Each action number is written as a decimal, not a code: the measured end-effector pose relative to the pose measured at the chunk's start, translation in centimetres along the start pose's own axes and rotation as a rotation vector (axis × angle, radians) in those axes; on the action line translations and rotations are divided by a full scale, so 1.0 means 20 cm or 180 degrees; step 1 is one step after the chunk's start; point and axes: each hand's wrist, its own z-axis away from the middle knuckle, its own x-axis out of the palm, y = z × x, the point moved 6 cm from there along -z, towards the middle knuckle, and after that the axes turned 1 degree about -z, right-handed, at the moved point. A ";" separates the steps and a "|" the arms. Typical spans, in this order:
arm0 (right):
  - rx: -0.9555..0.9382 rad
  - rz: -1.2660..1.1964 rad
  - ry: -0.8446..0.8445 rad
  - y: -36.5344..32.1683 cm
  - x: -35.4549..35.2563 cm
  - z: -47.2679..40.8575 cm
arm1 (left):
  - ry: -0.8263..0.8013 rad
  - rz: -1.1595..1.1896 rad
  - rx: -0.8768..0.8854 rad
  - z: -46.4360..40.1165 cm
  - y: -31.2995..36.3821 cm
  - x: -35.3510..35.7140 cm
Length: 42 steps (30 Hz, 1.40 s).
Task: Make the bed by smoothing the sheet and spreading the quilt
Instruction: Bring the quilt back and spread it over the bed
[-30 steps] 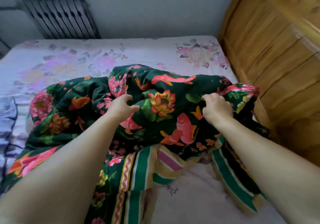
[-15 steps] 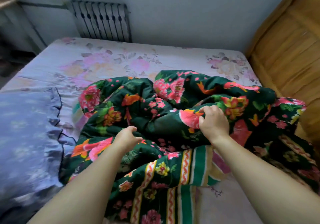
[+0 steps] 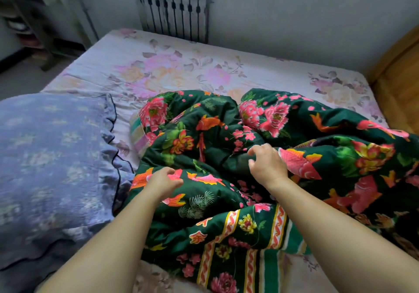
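Note:
A dark green quilt (image 3: 260, 179) with red flowers and orange fish lies bunched in a heap on the near right half of the bed. Its striped border (image 3: 244, 247) faces me. The pale pink floral sheet (image 3: 181, 72) is bare across the far half of the mattress. My left hand (image 3: 164, 179) lies at the heap's left side, its curled fingers and thumb pinching a fold of the quilt. My right hand (image 3: 267, 163) hovers over the middle of the heap, fingers loosely curved and apart, holding nothing.
A blue frilled pillow (image 3: 52, 168) lies at the near left, touching the quilt. A radiator (image 3: 174, 9) stands on the far wall. A wooden board (image 3: 399, 84) bounds the bed on the right, and a table (image 3: 34, 9) stands at the far left.
My view has swung left, bringing the pillow in. My right hand has let go of the quilt fold it gripped and opened. My left hand has moved to the heap's left side.

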 end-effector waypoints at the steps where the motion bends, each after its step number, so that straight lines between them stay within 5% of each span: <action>1: -0.0034 -0.0016 -0.0048 -0.02 0.02 -0.02 | 0.0025 -0.0006 -0.0025 -0.01 -0.01 -0.02; 14: -0.0725 -0.0114 -0.0642 -0.65 0.34 -0.39 | 0.0017 0.0481 -0.0406 -0.32 -0.13 -0.24; 24: -0.0912 -0.0455 -0.1100 -1.47 1.03 -0.89 | -0.0019 0.0566 -0.0560 -0.97 -0.50 -0.38; 28: -0.1164 0.0388 -0.1057 -1.64 1.34 -1.11 | 0.0120 0.0829 -0.0725 -1.20 -0.67 -0.40; 34: -0.2258 0.2986 -0.0724 -1.82 1.65 -1.50 | 0.0160 0.1125 -0.0878 -1.49 -0.87 -0.28; 39: -0.2144 0.3233 -0.0801 -1.79 1.75 -1.74 | 0.0052 0.1343 -0.0888 -1.62 -0.91 -0.17; 42: -0.2225 0.2698 -0.0814 -1.74 1.78 -1.71 | 0.0049 0.1626 -0.1005 -1.64 -0.93 -0.10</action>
